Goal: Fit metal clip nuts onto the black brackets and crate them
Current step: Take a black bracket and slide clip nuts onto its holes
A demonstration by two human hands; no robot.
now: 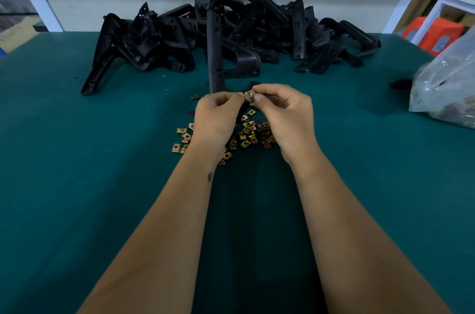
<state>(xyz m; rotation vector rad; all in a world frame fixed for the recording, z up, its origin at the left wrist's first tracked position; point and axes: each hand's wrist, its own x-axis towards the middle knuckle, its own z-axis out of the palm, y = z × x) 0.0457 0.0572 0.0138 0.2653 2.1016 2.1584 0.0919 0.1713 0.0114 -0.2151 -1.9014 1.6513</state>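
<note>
Two bare forearms reach forward over the green surface [77,185], hands meeting just above a scatter of clip nuts. Left hand [218,115] has its fingers curled, fingertips up against the held clip nut [249,95]; it may also grip the lower end of the upright black bracket [214,56], but the hand hides that part. Right hand [285,113] pinches the same clip nut between thumb and forefinger. Loose clip nuts [248,133], brass-coloured, lie on the surface under and between both wrists, some spread out to the left. Bracket stands roughly vertical just beyond the hands, its far end among the bracket pile [257,28], a heap of black brackets at the back of the surface. Clear plastic bag [447,82] sits at the right edge, well apart from the hands. Orange stool [434,30] shows beyond the surface, far right.
</note>
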